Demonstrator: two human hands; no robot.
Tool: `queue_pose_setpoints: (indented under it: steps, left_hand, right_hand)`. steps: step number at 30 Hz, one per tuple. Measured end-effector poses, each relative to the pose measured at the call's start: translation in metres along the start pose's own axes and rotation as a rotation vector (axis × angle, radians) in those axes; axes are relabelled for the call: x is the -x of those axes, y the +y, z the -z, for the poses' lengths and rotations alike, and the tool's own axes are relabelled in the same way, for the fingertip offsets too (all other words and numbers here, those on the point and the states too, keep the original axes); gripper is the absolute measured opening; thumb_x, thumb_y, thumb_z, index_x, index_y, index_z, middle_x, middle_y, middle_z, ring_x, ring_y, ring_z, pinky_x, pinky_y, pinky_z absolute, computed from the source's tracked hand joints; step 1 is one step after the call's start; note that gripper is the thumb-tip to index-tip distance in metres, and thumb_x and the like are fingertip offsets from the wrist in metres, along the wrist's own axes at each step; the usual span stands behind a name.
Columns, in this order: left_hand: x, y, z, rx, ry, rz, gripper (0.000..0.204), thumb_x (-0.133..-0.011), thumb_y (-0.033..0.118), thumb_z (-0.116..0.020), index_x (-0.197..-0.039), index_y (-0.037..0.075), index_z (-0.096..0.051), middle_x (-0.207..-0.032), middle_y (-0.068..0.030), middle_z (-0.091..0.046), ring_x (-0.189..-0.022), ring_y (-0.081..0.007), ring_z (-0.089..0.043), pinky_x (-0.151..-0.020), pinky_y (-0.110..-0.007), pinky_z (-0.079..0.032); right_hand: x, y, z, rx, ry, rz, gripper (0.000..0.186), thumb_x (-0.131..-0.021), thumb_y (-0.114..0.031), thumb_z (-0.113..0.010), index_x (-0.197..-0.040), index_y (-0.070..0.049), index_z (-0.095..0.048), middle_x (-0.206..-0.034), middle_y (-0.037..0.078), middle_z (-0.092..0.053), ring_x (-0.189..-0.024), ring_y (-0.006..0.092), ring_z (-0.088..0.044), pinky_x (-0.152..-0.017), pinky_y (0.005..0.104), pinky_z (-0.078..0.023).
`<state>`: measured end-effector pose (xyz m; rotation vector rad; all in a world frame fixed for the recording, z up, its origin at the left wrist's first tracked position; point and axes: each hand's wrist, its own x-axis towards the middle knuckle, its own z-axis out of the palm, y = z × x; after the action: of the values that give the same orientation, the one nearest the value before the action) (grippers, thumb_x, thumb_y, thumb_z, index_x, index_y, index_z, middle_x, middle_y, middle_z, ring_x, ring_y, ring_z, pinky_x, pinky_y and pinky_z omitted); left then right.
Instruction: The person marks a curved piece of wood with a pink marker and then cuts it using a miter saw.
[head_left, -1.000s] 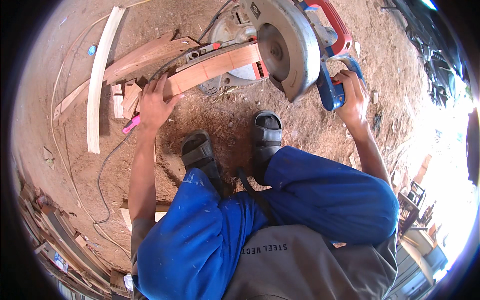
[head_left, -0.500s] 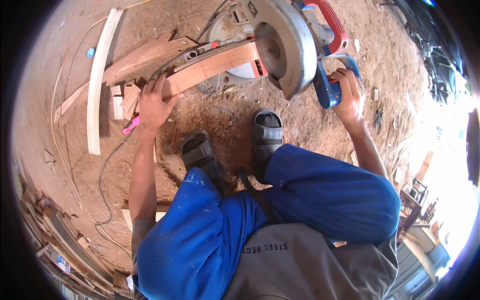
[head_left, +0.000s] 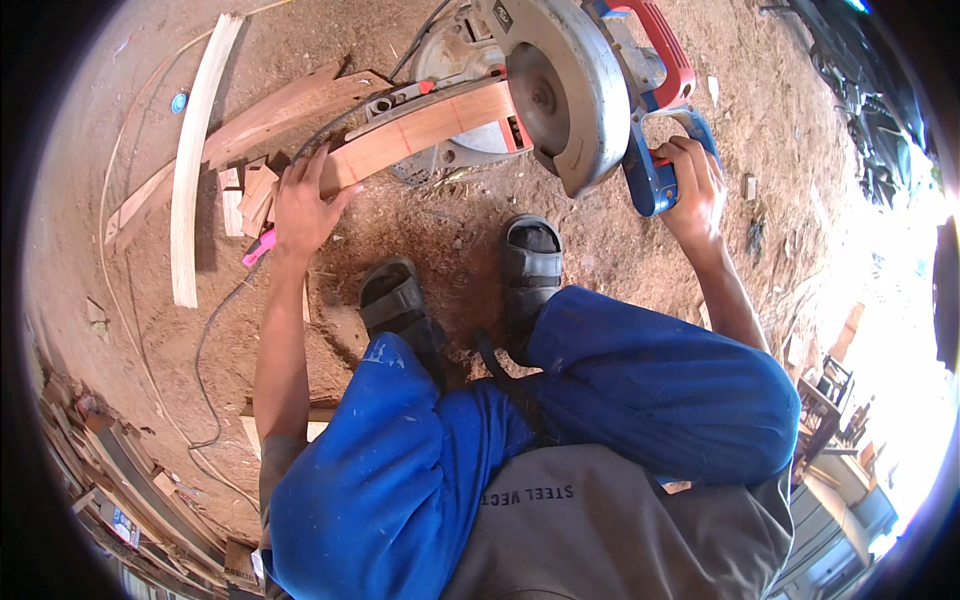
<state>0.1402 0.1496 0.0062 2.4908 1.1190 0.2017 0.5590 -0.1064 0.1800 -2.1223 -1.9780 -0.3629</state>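
A mitre saw with a grey blade guard, red carrying handle and blue handle stands at the top. A reddish plank with red marks lies on its base, its right end at the blade guard. My left hand grips the plank's left end, fingers over it. My right hand is closed around the saw's blue handle, at the red trigger. A pink object lies on the cable below my left hand.
A pale strip, reddish boards and short offcuts lie left on the dirt floor, with cables running among them. Stacked wood is at lower left, wooden furniture at lower right. My sandalled feet are below the saw.
The saw head and both my hands sit slightly further left and higher in the picture, with much of the scene shifted slightly. Both grips are unchanged.
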Motion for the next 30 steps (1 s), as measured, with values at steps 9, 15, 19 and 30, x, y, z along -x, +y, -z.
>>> queue_pose_setpoints:
  steps: [9,15,19,30]
  left_hand:
    - [0.0008,0.0019,0.0012,-0.013,-0.029,0.031,0.088,-0.081,0.056,-0.082,-0.149,0.006,-0.056,-0.132,-0.0233,-0.066,-0.127,-0.0456,-0.06,-0.107,-0.061,-0.046]
    - [0.0007,0.0037,0.0023,-0.022,-0.042,0.05,0.089,-0.082,0.058,-0.082,-0.15,0.007,-0.055,-0.138,-0.0237,-0.064,-0.131,-0.0455,-0.057,-0.11,-0.061,-0.044]
    - [0.0001,0.0038,0.0032,-0.017,-0.053,0.052,0.089,-0.082,0.058,-0.082,-0.15,0.007,-0.055,-0.138,-0.0233,-0.064,-0.132,-0.0448,-0.057,-0.11,-0.061,-0.043]
    - [0.0012,0.0033,0.0019,-0.07,-0.017,0.013,0.083,-0.085,0.054,-0.081,-0.148,0.006,-0.056,-0.133,-0.024,-0.065,-0.126,-0.0421,-0.06,-0.104,-0.056,-0.047]
  right_hand:
    - [0.0014,-0.0006,-0.0035,-0.01,0.013,0.015,0.037,-0.071,-0.004,-0.08,-0.106,-0.004,-0.067,-0.108,0.013,-0.07,-0.095,0.0332,-0.071,-0.084,0.0411,-0.056]
    - [0.0027,-0.0009,-0.0059,-0.01,0.022,0.025,0.036,-0.071,-0.004,-0.08,-0.105,-0.005,-0.067,-0.106,0.012,-0.07,-0.093,0.0316,-0.071,-0.083,0.0404,-0.057]
    - [0.0019,-0.0025,-0.0082,0.004,0.05,0.038,0.034,-0.069,-0.005,-0.079,-0.101,-0.007,-0.068,-0.105,0.01,-0.07,-0.09,0.0295,-0.072,-0.081,0.0396,-0.057]
    - [0.0062,-0.0027,-0.01,-0.019,0.031,0.026,0.038,-0.072,-0.003,-0.081,-0.107,-0.004,-0.067,-0.107,0.012,-0.07,-0.093,0.0315,-0.071,-0.084,0.0406,-0.056]
